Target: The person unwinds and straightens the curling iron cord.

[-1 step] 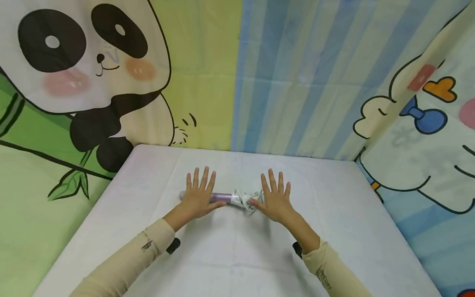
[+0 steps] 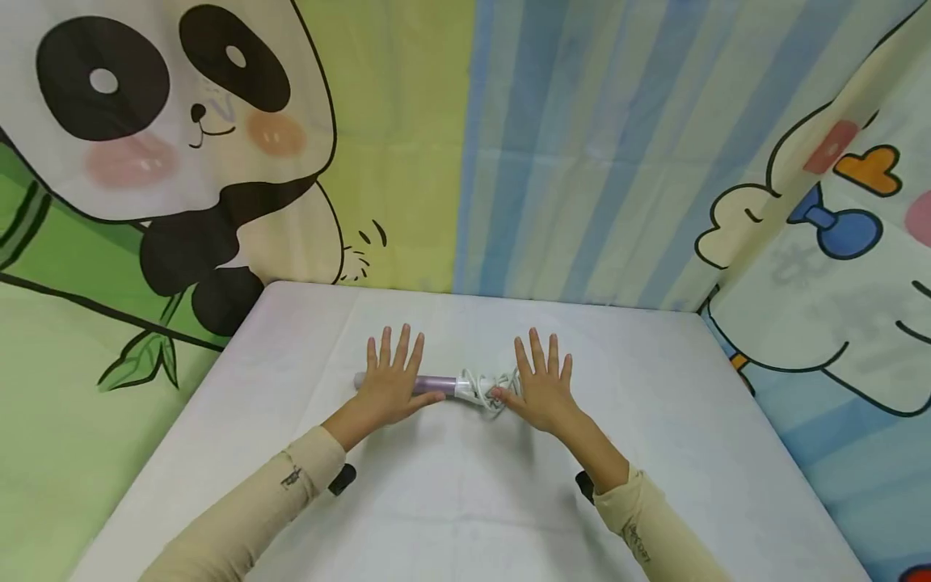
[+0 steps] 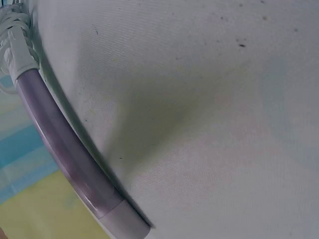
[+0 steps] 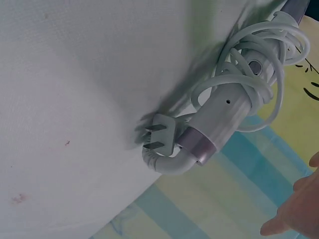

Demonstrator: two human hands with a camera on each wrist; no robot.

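A curling iron (image 2: 439, 386) with a purple barrel lies across the white table, its white cord (image 4: 239, 79) wound around the handle (image 4: 219, 112). A two-pin plug (image 4: 163, 133) sits beside the handle's end in the right wrist view. Fingers spread and straight, my left hand (image 2: 389, 390) is over the barrel side and covers part of it in the head view. My right hand (image 2: 545, 396) is spread over the handle end, its thumb in front of the cord. Shadows fall below both hands, and neither grips anything. In the left wrist view the barrel (image 3: 70, 144) lies alone, apart from any fingers.
The white table (image 2: 465, 485) reaches back to a striped curtain (image 2: 582, 162). A panda-printed cloth (image 2: 276, 234) hangs at the left, and another cartoon-printed cloth (image 2: 793, 315) at the right. Dark wrist-camera pieces show under both forearms.
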